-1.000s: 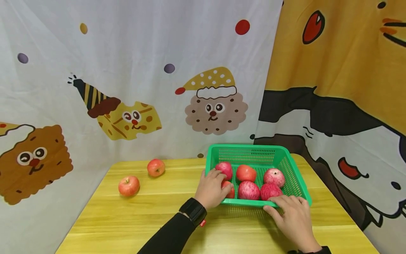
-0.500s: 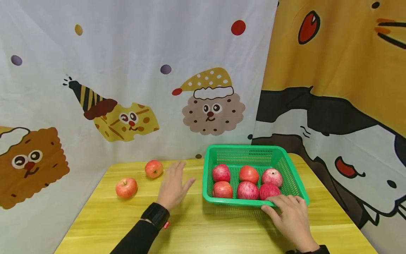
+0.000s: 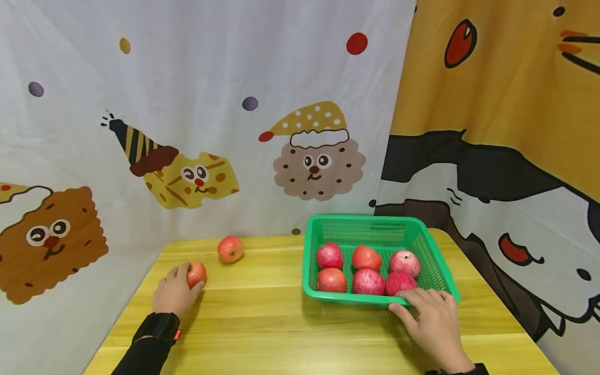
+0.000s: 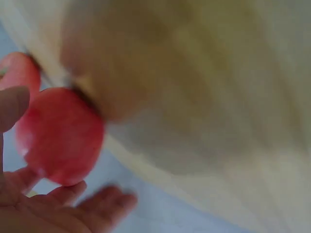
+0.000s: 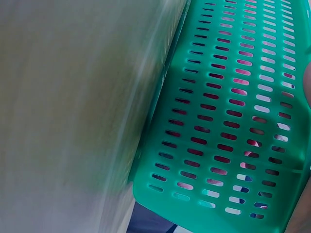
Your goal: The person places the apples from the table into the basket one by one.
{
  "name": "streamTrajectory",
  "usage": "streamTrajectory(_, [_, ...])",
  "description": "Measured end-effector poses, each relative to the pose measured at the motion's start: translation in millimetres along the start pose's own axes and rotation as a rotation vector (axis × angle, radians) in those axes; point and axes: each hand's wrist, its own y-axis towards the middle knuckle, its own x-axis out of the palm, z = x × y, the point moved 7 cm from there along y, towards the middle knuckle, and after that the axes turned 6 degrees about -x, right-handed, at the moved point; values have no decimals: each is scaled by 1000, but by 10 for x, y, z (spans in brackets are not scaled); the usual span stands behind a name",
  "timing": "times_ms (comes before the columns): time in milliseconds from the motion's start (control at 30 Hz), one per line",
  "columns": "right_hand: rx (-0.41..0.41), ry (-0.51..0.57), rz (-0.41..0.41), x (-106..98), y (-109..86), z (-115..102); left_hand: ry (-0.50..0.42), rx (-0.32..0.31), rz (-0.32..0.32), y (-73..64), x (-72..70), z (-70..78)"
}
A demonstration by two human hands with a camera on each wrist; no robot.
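Six apples point(image 3: 369, 282) lie in two rows of three inside the green basket point(image 3: 365, 219), well to the right of the left grip point(image 3: 174, 291), and the basket's raised, slotted wall stands between them and that grip. A loose apple point(image 3: 230, 249) sits beyond the left grip and a little to its right, near the far edge of the worktop point(image 3: 262, 323). Behind the left grip come a black wristband point(image 3: 158, 327) with a red tag and a dark sleeve point(image 3: 142, 357). The worktop's left edge runs just beside the left grip; its far edge meets a printed white curtain point(image 3: 187, 62), with a yellow one point(image 3: 436, 94) past the basket to the right. A broad stretch of wood-grained surface spans from the left grip across to the basket, and more lies on the near side of both. The left grip is curled about the near apple point(image 3: 197, 274), thumb on one side and fingertips on the other, the outer fingers looser and blurred; how firmly it presses I cannot tell. The right grip point(image 3: 431, 317) holds the basket's near rim toward its right corner, thumb outside and fingers over the top, close to a deep crimson apple. Rounded and smooth, the near apple is red with an orange cast, resting on the worktop within the left grip.
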Motion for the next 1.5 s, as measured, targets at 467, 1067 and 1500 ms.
streamTrajectory(467, [-24, 28, 32, 17, -5, -41, -60, -27, 0, 53, 80, -24])
streamTrajectory(1067, [-9, 6, 28, -8, -4, -29, -39, 18, -56, 27, 128, 114])
streamTrajectory(1500, [-5, -4, 14, 0, -8, -13, -84, -19, -82, -7, 146, 126])
